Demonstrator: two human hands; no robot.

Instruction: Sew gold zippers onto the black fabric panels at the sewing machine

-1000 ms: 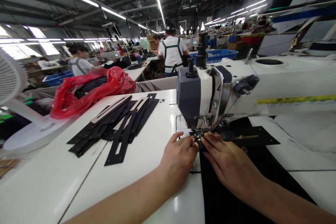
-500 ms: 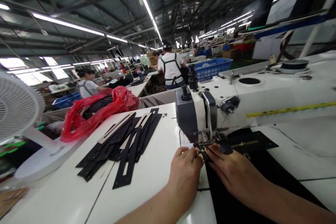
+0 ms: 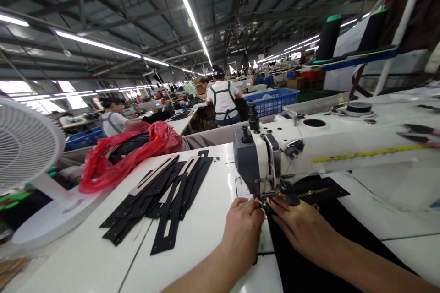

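A white and grey sewing machine (image 3: 254, 158) stands over the white table (image 3: 213, 238). Just left of its needle area, my left hand (image 3: 243, 222) is closed with bent fingers at the edge of the black fabric. My right hand (image 3: 302, 224) presses on the black fabric (image 3: 299, 265) right beside the presser foot, fingers together, tips partly hidden by the machine. The fabric runs from under the foot toward me and to the right. A black strip with a zipper (image 3: 318, 191) lies under the machine arm. Flat black slotted pieces (image 3: 168, 219) are piled to the left.
A red plastic bag (image 3: 99, 165) with dark material lies at the table's far left, near a white fan (image 3: 27, 146). Scissors (image 3: 417, 132) rest on the machine arm. Beyond are a blue basket (image 3: 275, 102) and a person in a white shirt (image 3: 223, 98).
The view has shifted, bringing scissors on the machine arm into sight. Both hands stay by the presser foot, and the zipper strip sits slightly closer to it.
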